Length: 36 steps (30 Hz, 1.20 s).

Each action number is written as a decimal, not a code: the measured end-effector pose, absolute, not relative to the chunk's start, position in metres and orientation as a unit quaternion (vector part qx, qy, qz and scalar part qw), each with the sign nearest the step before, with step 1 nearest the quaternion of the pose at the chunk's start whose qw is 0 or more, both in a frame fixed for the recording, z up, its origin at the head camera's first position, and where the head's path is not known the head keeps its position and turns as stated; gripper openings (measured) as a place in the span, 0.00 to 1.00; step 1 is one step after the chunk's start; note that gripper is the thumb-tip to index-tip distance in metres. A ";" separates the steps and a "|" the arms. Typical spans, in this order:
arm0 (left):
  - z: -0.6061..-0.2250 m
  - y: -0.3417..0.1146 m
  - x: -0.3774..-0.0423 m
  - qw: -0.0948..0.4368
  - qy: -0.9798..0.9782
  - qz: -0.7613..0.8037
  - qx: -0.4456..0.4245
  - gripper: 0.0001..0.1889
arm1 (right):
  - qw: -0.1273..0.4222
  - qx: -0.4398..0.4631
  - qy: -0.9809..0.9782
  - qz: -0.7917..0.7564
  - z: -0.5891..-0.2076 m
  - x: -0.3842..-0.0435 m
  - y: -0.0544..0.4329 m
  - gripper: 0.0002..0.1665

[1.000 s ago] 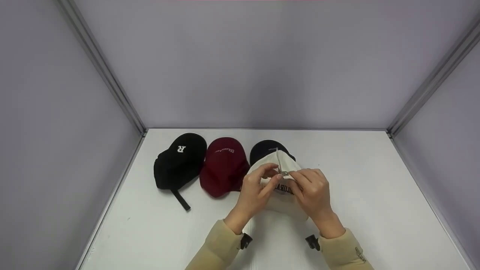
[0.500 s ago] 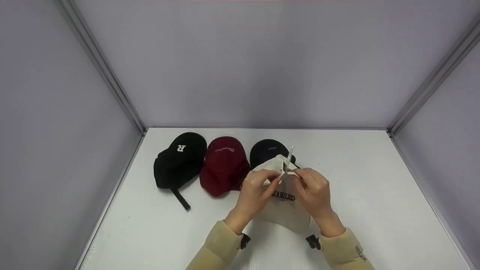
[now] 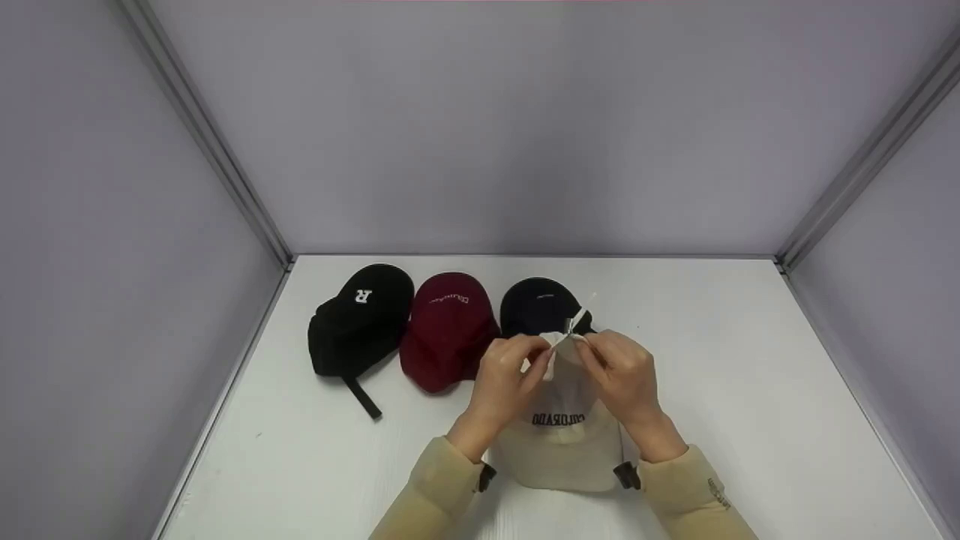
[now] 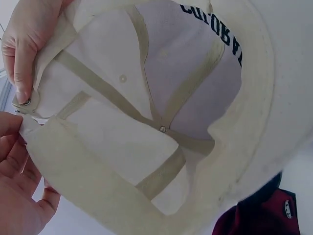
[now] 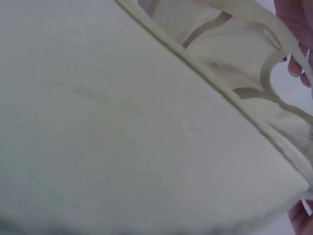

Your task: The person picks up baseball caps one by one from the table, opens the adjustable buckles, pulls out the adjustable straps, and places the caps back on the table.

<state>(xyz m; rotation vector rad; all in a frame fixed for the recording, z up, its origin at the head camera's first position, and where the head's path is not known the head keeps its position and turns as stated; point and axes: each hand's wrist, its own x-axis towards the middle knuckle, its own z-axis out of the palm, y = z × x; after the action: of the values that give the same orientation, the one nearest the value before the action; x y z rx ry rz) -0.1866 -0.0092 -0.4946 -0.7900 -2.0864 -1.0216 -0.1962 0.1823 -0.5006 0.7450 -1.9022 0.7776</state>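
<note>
Both hands hold a cream baseball cap (image 3: 559, 461) lettered COLORADO in dark print, its brim toward me and its back strap away. My left hand (image 3: 504, 386) pinches the left end of the strap opening between thumb and fingers. Opposite it, my right hand (image 3: 621, 379) pinches the other end, by the metal buckle (image 3: 568, 326). The strap's loose tail (image 3: 585, 306) sticks up and to the right past the buckle. In the left wrist view, the cap's inside (image 4: 112, 142) faces the camera, with its taped seams. The brim (image 5: 122, 122) fills most of the right wrist view.
Three more caps lie in a row at the back of the white table (image 3: 750, 397): black with a white R (image 3: 356, 330), dark red (image 3: 450, 337), and navy (image 3: 536, 304) partly behind the cream cap. The black cap's strap (image 3: 362, 397) trails forward. Grey panels enclose the table.
The cream cap has tipped down so its brim hangs toward me and the lettering shows in full. The strap tail has swung to the right. Both hands keep nearly the same place.
</note>
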 end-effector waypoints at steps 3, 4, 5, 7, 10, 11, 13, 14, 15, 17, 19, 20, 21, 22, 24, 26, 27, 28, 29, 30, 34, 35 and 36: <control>-0.495 -0.011 -0.187 0.334 -0.804 -0.385 -0.305 0.02 | 0.460 0.296 -0.775 0.316 -0.500 -0.199 0.185 0.14; -0.495 -0.011 -0.187 0.331 -0.805 -0.385 -0.306 0.02 | 0.461 0.292 -0.776 0.315 -0.500 -0.199 0.186 0.14; -0.495 -0.012 -0.187 0.326 -0.807 -0.387 -0.306 0.01 | 0.460 0.288 -0.778 0.316 -0.500 -0.200 0.187 0.13; -0.495 -0.014 -0.186 0.318 -0.810 -0.387 -0.306 0.02 | 0.457 0.277 -0.782 0.320 -0.499 -0.201 0.189 0.12; -0.494 -0.017 -0.185 0.309 -0.814 -0.386 -0.304 0.02 | 0.448 0.267 -0.791 0.320 -0.499 -0.202 0.192 0.09; -0.494 -0.017 -0.185 0.309 -0.816 -0.383 -0.303 0.02 | 0.444 0.262 -0.794 0.321 -0.499 -0.201 0.193 0.08; -0.495 -0.019 -0.185 0.308 -0.819 -0.380 -0.301 0.02 | 0.440 0.253 -0.799 0.322 -0.499 -0.201 0.195 0.07; -0.495 -0.020 -0.185 0.308 -0.819 -0.380 -0.300 0.03 | 0.440 0.249 -0.800 0.323 -0.499 -0.201 0.195 0.07; -0.495 -0.021 -0.184 0.308 -0.819 -0.380 -0.299 0.03 | 0.440 0.245 -0.800 0.325 -0.499 -0.201 0.196 0.07; -0.495 -0.023 -0.184 0.308 -0.819 -0.381 -0.298 0.04 | 0.443 0.242 -0.799 0.327 -0.499 -0.202 0.197 0.08; -0.495 -0.024 -0.183 0.308 -0.819 -0.383 -0.297 0.04 | 0.445 0.242 -0.798 0.327 -0.499 -0.202 0.198 0.09; -0.495 -0.025 -0.183 0.308 -0.819 -0.383 -0.297 0.04 | 0.446 0.244 -0.798 0.324 -0.499 -0.202 0.198 0.08; -0.496 -0.025 -0.183 0.307 -0.819 -0.382 -0.297 0.04 | 0.445 0.244 -0.798 0.325 -0.499 -0.202 0.198 0.08; -0.496 -0.026 -0.183 0.306 -0.820 -0.381 -0.297 0.04 | 0.444 0.243 -0.799 0.325 -0.499 -0.202 0.199 0.07; -0.497 -0.027 -0.183 0.304 -0.820 -0.382 -0.298 0.04 | 0.441 0.240 -0.800 0.328 -0.499 -0.203 0.199 0.07; -0.498 -0.027 -0.182 0.304 -0.820 -0.383 -0.298 0.04 | 0.439 0.236 -0.801 0.332 -0.500 -0.203 0.199 0.07; -0.498 -0.028 -0.182 0.306 -0.819 -0.384 -0.299 0.04 | 0.438 0.234 -0.800 0.335 -0.500 -0.203 0.199 0.07; -0.498 -0.028 -0.182 0.307 -0.817 -0.384 -0.300 0.05 | 0.437 0.233 -0.801 0.336 -0.500 -0.203 0.199 0.08; -0.498 -0.029 -0.182 0.309 -0.815 -0.386 -0.301 0.05 | 0.437 0.234 -0.800 0.339 -0.500 -0.203 0.199 0.08; -0.498 -0.029 -0.182 0.310 -0.814 -0.387 -0.302 0.05 | 0.436 0.234 -0.800 0.340 -0.500 -0.203 0.199 0.08; -0.498 -0.033 -0.181 0.309 -0.808 -0.401 -0.301 0.06 | 0.437 0.233 -0.796 0.348 -0.499 -0.203 0.200 0.09; -0.498 -0.034 -0.180 0.307 -0.807 -0.408 -0.298 0.06 | 0.437 0.233 -0.794 0.354 -0.499 -0.203 0.201 0.09; -0.498 -0.035 -0.180 0.305 -0.805 -0.415 -0.294 0.05 | 0.434 0.232 -0.792 0.361 -0.499 -0.203 0.202 0.09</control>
<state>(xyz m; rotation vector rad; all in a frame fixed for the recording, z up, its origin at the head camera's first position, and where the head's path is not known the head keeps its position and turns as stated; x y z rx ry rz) -0.1796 -0.0350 -0.4980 -0.7784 -2.1324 -1.0996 -0.2034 0.2017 -0.4987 0.5784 -1.9736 0.8991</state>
